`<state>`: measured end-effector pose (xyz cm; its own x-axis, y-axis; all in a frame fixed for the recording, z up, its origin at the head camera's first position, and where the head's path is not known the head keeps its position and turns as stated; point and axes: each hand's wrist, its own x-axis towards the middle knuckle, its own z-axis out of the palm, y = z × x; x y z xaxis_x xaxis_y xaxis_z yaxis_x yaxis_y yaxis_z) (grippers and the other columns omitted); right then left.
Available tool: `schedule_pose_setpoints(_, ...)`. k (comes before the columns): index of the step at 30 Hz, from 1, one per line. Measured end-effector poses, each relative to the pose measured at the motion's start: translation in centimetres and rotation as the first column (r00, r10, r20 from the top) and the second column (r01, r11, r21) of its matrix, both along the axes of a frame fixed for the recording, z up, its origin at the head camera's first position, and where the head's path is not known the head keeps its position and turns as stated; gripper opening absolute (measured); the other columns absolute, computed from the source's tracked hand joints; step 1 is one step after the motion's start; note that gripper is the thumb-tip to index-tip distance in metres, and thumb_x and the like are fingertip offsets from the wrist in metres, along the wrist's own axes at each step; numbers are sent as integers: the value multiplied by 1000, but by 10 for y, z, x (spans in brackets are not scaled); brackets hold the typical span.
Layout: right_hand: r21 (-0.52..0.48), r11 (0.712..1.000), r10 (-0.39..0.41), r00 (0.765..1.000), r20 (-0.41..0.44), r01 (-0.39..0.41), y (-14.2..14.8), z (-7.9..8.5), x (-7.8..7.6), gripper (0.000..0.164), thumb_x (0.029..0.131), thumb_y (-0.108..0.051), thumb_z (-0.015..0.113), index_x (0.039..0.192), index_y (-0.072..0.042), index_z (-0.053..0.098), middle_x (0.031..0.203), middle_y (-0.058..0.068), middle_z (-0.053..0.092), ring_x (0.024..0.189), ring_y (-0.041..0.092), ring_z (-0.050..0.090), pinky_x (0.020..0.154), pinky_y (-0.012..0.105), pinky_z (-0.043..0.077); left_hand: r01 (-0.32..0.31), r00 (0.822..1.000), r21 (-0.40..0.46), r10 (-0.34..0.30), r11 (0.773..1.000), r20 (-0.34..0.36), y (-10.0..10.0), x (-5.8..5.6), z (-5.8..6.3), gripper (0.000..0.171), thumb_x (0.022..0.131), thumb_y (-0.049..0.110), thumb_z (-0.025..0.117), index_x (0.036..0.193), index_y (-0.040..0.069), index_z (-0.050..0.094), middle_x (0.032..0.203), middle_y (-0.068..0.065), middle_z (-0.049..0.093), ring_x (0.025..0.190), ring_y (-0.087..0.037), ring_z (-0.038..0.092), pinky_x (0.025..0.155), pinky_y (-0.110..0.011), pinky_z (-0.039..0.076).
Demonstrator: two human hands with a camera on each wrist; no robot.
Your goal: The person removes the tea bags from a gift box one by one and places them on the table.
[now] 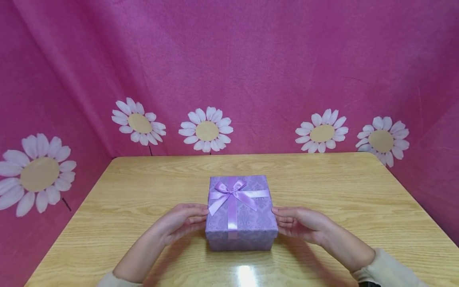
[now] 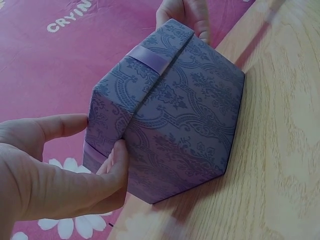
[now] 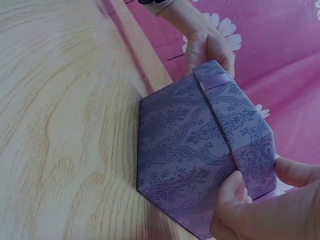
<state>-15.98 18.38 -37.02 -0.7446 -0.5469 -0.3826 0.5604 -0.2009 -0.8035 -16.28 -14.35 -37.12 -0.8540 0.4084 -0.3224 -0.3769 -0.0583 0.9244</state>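
Note:
A purple gift box with a damask pattern stands on the wooden table, its body [image 1: 240, 244] showing below the lid [image 1: 252, 219]. Lilac ribbon crosses the lid, with a satin bow [image 1: 231, 191] on top. At the left side, my left hand [image 1: 183, 223] holds the lid between thumb and finger; in the left wrist view the thumb lies at the lid's lower rim. My right hand [image 1: 301, 225] grips the opposite side likewise, its thumb at the rim in the right wrist view. The lid sits over the box body, and the inside is hidden.
The wooden table [image 1: 136, 187] extends around the box on all sides. Behind it and at both sides hangs a magenta cloth [image 1: 258, 79] printed with white daisies. A dark band [image 1: 369, 284] shows at the right wrist, beside a light sleeve [image 1: 387, 271].

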Motion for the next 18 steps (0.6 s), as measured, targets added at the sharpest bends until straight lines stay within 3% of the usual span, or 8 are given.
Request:
schedule_pose_setpoints(10,-12,1000,2,1000,-3,-2,1,7,1,8,94,-10,59,92,-11,66,88,-2,73,86,8,68,86,23,57,4,1000,7,-4,1000,-14,-1,0,3,21,93,7,53,110,-4,60,94,4,62,90,-6,62,86,-19,56)
schedule_pose_setpoints(18,-2,1000,-16,1000,-26,16,-1,13,3,8,94,-10,59,93,-10,67,89,-1,73,88,8,68,86,23,57,-7,1000,-1,7,1000,-27,0,0,7,29,94,10,53,117,-8,54,93,4,62,90,-6,63,87,-21,56)
